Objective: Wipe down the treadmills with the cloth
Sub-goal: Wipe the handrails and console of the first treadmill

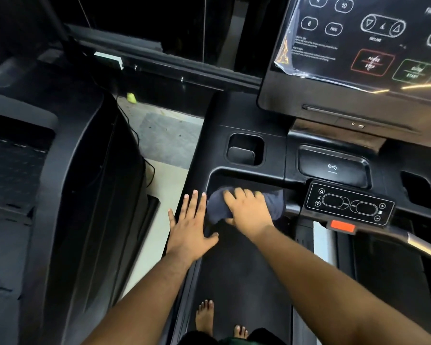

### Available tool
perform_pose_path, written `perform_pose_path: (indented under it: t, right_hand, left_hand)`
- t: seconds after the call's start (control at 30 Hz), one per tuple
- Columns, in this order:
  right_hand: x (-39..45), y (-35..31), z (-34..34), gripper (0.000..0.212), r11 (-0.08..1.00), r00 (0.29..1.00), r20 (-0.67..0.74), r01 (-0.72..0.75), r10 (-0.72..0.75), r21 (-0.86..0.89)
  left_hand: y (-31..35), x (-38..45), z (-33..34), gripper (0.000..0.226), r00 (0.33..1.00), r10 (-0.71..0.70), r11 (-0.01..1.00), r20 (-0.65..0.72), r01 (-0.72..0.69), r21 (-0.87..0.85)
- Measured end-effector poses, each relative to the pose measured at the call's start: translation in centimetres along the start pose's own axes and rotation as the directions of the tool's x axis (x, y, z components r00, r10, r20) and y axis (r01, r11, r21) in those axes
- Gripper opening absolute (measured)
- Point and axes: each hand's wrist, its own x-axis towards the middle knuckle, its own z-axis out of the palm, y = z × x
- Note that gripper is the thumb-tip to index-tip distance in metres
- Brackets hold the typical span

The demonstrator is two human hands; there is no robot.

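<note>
The right hand grips a dark cloth bunched on the treadmill handlebar, beside the small button panel. The left hand lies flat, fingers spread, on the rail's outer edge, with bare floor between this machine and the next.

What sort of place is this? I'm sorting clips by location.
Most likely a gym. The person stands on a treadmill belt below a console screen with incline, stop and start keys, and a second treadmill stands alongside. The right hand presses a dark cloth on the handlebar.
</note>
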Motion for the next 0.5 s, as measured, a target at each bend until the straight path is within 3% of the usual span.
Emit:
perform_pose_path:
  t: [0.17, 0.2, 0.3, 0.37, 0.43, 0.5]
  right_hand:
    - [3.8, 2.5, -3.3, 0.076, 0.97, 0.942, 0.321, 0.018, -0.099, 0.244]
    - [3.4, 2.3, -3.1, 0.076, 0.97, 0.944, 0.313, 0.023, -0.1, 0.242]
    - [0.8, 1.3, -0.7, 0.075, 0.999, 0.998, 0.06, 0.033, -0.034, 0.013]
    - [-0.2, 0.9, 0.4, 0.078, 0.998, 1.0, -0.001, 0.026, -0.026, -0.066]
    - [1.3, 1.8, -0.8, 0.075, 0.999, 0.996, 0.081, 0.04, -0.038, -0.034]
    - [3.1, 2.7, -2.5, 0.07, 0.985, 0.972, 0.214, 0.068, -0.101, 0.156]
  left_hand:
    - [0.1, 0.1, 0.0, 0.118, 1.0, -0.005, 1.0, 0.019, 0.005, 0.009]
    - [0.0, -0.2, 0.2, 0.117, 1.0, -0.01, 1.0, 0.014, 0.01, 0.005]
    - [0.1, -0.2, 0.2, 0.114, 1.0, -0.014, 1.0, 0.007, 0.013, 0.011]
    - [0.1, 0.0, 0.0, 0.112, 1.0, -0.008, 1.0, 0.005, 0.008, 0.011]
    - [0.2, 0.2, -0.2, 0.111, 1.0, -0.013, 1.0, -0.008, 0.013, 0.018]
    - [0.1, 0.1, -0.2, 0.112, 1.0, -0.011, 1.0, 0.014, 0.01, 0.022]
